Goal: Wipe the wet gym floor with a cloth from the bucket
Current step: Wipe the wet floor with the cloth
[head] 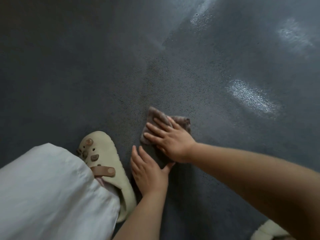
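Observation:
A small brownish-grey cloth [156, 116] lies flat on the dark speckled gym floor [199, 75] near the middle of the view. My right hand [170, 138] presses on the cloth with straight, spread fingers and covers most of it. My left hand [149, 172] rests flat on the bare floor just below and left of the cloth, fingers straight, thumb reaching under my right wrist. The bucket is out of view.
Shiny wet patches [252, 97] reflect light on the floor to the right and at the upper right [294, 33]. My cream clog [103, 163] and pale trouser leg [52, 193] fill the lower left. Another cream shoe [268, 231] shows at the bottom right edge.

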{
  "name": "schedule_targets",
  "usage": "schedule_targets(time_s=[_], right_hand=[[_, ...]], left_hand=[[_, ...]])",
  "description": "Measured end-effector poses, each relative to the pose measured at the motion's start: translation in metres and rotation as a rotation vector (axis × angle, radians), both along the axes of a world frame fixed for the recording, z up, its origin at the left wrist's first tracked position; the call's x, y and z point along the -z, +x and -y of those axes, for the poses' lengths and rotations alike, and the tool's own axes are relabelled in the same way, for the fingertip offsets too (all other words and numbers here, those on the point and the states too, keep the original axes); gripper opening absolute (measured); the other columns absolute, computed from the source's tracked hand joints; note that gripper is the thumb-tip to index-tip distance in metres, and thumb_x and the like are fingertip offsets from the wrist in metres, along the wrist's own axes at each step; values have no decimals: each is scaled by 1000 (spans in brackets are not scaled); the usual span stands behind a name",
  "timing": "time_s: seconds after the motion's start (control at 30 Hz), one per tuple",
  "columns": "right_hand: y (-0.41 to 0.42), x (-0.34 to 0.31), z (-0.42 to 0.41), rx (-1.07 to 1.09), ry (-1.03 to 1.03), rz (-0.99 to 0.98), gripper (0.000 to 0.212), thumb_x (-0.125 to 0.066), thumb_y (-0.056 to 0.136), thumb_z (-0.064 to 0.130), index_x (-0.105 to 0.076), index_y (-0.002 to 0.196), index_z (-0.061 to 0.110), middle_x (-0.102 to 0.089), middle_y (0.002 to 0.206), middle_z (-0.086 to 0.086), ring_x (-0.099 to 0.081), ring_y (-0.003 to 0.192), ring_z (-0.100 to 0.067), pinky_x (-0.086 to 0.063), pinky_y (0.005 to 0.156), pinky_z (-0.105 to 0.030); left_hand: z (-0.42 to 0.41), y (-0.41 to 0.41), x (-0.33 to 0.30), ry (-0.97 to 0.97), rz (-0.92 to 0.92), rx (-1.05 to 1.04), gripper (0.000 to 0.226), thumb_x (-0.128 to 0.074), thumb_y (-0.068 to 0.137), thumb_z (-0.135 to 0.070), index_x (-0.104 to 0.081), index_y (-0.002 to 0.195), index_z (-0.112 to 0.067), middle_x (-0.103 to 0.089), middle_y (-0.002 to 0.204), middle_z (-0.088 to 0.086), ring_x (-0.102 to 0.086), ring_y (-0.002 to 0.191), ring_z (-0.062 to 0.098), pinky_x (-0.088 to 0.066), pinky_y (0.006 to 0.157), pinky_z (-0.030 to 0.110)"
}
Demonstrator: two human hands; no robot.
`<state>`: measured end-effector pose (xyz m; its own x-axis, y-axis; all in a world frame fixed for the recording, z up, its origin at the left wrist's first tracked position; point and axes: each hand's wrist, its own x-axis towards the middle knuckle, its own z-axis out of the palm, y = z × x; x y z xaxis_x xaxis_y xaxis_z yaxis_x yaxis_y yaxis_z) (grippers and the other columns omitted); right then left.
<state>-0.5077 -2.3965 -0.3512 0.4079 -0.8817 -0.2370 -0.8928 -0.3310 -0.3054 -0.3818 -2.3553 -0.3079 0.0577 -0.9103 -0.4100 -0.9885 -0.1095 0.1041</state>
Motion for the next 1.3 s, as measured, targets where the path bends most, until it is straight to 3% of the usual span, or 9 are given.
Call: schedule_targets(time_s=[0.13,0.4,0.57,0.63,0.73,0.93,1.03,1.2,1.3], right_hand=[[21,-3,-56,15,42,11,54,-33,82,41,-59,128,29,-51,139,-2,-45,131,-29,-13,110,-45],[-8,1,-45,-2,-6,-64,50,-32,85,51,-59,125,38,-54,137,-4,-48,128,-32,-27,109,-52],[-82,-5,-2,453,78,-237,66,-12,89,66,-5,149,38,3,159,-1,9,146,-26,9,111,-53],[-104,-8,8,650,131,-242,76,-20,88,71,4,150,35,13,158,3,15,145,-25,7,113,-54],[-94,-8,9,669,165,-254,91,-26,82,77,8,151,28,17,158,2,18,144,-25,5,117,-50],[-44,-6,16,719,82,-164,57,-27,101,36,-5,152,25,3,160,4,10,146,-19,6,116,-37],[-13,-11,33,581,77,-60,52,-27,102,27,-11,151,27,-1,159,7,8,146,-17,5,116,-35],[75,-11,11,-8,130,29,48,-28,102,36,-21,149,30,-12,158,10,2,147,-17,3,116,-38],[75,-3,-16,-34,107,100,45,-35,100,36,-37,144,29,-26,154,8,-10,146,-19,-2,116,-38]], left_hand=[[-26,9,-5,90,-15,-25,116,-77,69,-45,-2,150,-9,-2,155,12,-9,143,26,-17,114,31],[-53,11,-3,287,114,81,128,-73,65,-60,14,148,-17,12,156,11,4,145,25,-6,117,33],[-52,12,0,307,141,95,127,-72,65,-61,14,149,-18,13,157,9,6,146,24,-3,118,38],[-51,13,0,326,132,79,128,-73,64,-60,14,149,-21,15,157,7,7,146,24,-5,117,44],[-48,13,1,342,130,86,128,-74,63,-60,13,149,-22,15,157,7,6,145,25,-9,115,51],[-49,12,1,363,139,87,128,-73,64,-60,15,149,-20,17,156,9,7,145,26,-8,115,52],[-49,15,3,370,147,109,128,-72,65,-61,16,149,-20,17,155,10,8,145,27,-8,115,52],[-50,14,4,415,199,150,115,-66,71,-61,4,150,-15,9,154,17,1,144,30,-7,115,52],[-51,16,4,450,227,180,107,-60,77,-61,0,150,-11,6,153,19,-1,143,32,-6,116,51]])
